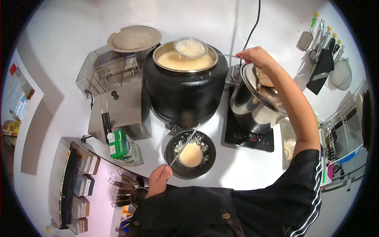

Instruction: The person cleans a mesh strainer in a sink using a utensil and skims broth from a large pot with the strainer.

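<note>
My right hand (256, 57) is closed around the long thin handle of a strainer (191, 48). The strainer holds pale solids above a black soup kettle (185, 91) filled with creamy yellow liquid, and a thin drip seems to hang beneath it. My left hand (159, 178) grips a thin metal stick (185, 145), slanted across a black bowl (211, 158) on the white counter. Inside the bowl lies a creamy liquid (191, 155), with whitish crumbs around its edge.
On the right, a steel pot (252, 108) with a lid stands on an induction cooker (249, 140). To the left are a green-and-white carton (125, 148), a fryer (118, 112) and wire baskets (100, 71). Utensils (321, 55) hang on the right wall.
</note>
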